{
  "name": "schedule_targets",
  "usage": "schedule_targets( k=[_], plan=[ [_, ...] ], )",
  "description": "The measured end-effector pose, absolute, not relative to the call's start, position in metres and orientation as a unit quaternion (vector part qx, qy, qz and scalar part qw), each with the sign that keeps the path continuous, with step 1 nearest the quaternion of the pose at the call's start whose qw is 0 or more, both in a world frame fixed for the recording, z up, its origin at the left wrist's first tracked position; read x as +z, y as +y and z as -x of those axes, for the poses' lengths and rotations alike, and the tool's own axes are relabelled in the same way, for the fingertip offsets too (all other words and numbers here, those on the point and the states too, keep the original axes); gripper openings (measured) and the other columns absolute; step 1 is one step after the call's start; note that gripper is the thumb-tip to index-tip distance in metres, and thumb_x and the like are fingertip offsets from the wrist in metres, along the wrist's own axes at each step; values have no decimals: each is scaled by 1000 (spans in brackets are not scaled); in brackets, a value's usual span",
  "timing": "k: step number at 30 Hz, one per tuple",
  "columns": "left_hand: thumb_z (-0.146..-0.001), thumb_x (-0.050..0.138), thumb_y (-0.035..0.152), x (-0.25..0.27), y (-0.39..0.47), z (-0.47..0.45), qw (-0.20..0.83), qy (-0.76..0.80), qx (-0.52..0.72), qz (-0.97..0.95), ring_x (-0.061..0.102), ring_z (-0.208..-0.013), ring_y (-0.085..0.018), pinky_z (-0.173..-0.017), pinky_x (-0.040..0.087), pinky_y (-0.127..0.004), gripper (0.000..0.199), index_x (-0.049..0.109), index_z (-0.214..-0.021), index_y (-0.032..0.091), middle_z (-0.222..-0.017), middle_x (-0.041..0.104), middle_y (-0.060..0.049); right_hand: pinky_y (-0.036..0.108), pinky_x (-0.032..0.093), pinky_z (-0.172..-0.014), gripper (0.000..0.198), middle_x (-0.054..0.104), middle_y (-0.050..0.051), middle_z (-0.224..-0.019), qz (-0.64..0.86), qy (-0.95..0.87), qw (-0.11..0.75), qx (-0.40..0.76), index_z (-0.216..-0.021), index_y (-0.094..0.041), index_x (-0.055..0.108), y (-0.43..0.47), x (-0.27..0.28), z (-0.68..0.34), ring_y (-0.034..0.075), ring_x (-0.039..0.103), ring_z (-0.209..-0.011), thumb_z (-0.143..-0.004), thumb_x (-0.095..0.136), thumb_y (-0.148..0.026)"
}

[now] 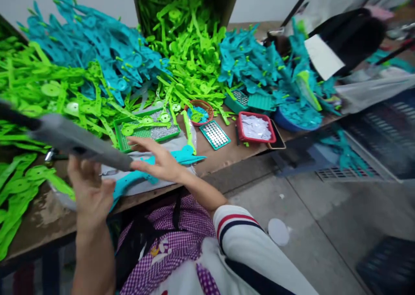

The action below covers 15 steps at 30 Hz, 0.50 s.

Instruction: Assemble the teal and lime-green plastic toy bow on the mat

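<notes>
No words, numbers or signs can be read here. There is a white card (324, 57) up on the right, against something black (352, 38), but it is too blurry to tell if any writing is on it.

- Grey tool (78, 139): blurred, its rear end cut off by the left picture edge.
- Left hand (94, 191): fingertips lost behind the tool, so its grip cannot be told.
- Blue piece (125, 185) at the workbench (227, 159)'s near edge: partly covered by the right hand (164, 162).
- Metal bits (165, 130) in the green basket (171, 134): too small to tell apart.
- Green heap (52, 88) at the workbench's left end: cut off by the picture's edge.
- White card (324, 57), far right corner: too blurred to read.
</notes>
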State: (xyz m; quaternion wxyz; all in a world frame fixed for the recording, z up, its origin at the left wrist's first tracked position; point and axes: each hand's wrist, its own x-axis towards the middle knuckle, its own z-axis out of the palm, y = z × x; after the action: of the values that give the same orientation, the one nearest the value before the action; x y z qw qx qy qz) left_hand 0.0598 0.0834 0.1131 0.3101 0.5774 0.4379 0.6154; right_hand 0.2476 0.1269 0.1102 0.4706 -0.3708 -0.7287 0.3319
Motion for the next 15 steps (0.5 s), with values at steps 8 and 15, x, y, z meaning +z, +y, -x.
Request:
schedule_targets(
  k=[8, 15],
  plan=[
    [-60, 79, 15, 112, 129, -55, 260, 458, 716, -458, 57, -57, -11, -65, 53, -27, 50, 52, -101, 24, -68, 64, 9, 47, 42, -98, 26, 67, 18, -108, 841, -452, 297, -17, -95, -12, 74, 134, 78, -536, 31, 57, -108, -87, 54, -26],
    [-55, 82, 19, 111, 113, -65, 251, 509, 693, -444, 58, -69, -15, -90, 54, -43, 53, 51, -98, 27, -81, 61, 6, 44, 40, -91, 33, 65, 20, -117, 870, -487, 79, -14, -103, -10, 74, 144, 62, -583, 33, 54, -110, -89, 49, -27]
  ],
)
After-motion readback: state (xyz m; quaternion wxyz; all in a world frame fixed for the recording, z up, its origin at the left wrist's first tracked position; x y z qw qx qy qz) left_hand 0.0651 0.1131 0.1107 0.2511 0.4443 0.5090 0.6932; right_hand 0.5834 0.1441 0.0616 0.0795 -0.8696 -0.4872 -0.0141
